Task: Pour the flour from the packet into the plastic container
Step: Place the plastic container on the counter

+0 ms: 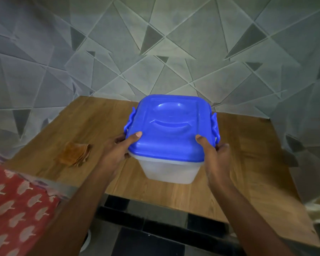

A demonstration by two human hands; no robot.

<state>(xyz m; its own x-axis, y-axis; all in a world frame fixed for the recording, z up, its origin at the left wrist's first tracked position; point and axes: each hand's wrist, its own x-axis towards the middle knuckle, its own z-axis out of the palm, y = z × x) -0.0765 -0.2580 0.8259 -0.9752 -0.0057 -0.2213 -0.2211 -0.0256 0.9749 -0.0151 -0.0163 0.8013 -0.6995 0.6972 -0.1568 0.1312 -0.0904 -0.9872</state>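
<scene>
A translucent plastic container (171, 172) with a blue clip-on lid (171, 126) is held above the wooden table (248, 172), tilted toward me. My left hand (118, 147) grips its left near corner, thumb on the lid and fingers under the rim. On the right near corner my right hand (213, 154) holds it the same way. The lid is closed, with blue side clips at both sides. No flour packet is in view.
A folded brown cloth (74, 154) lies on the table's left part. A red patterned fabric (13, 209) sits at the lower left. A grey wall with a triangle pattern (155, 52) stands behind the table. Dark tiled floor (146, 237) shows below the table's near edge.
</scene>
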